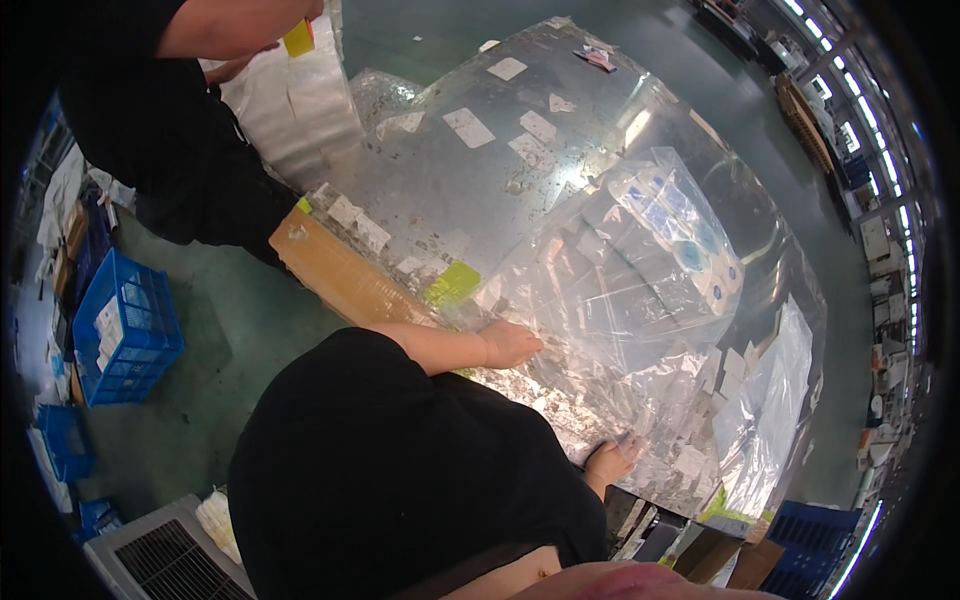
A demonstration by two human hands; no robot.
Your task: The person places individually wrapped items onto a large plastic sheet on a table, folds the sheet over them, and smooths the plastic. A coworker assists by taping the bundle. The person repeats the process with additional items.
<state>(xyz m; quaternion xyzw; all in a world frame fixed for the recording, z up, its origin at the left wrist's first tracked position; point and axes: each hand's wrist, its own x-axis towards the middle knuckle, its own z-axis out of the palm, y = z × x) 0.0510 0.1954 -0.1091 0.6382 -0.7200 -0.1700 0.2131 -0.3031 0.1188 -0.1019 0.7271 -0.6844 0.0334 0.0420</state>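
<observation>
My left hand (512,345) is at the near side of a large clear plastic bag (600,300), its fingers closed on the film. Lower right, at the near table edge, my right hand (615,457) touches the crumpled end of the film; its grip is partly hidden by glare and folds. Inside or under the far part of the bag shows a flat pack with white and blue round prints (686,251). The bag lies on a shiny table top (420,187) with paper scraps and worn tape on it.
Beside me on the left a co-worker in black (180,157) handles stacked plastic bags (292,112). Brown tape (345,262) covers the near table edge. White film (765,412) lies at the right. Blue crates (127,330) and a grey fan-like unit (172,555) stand on the floor.
</observation>
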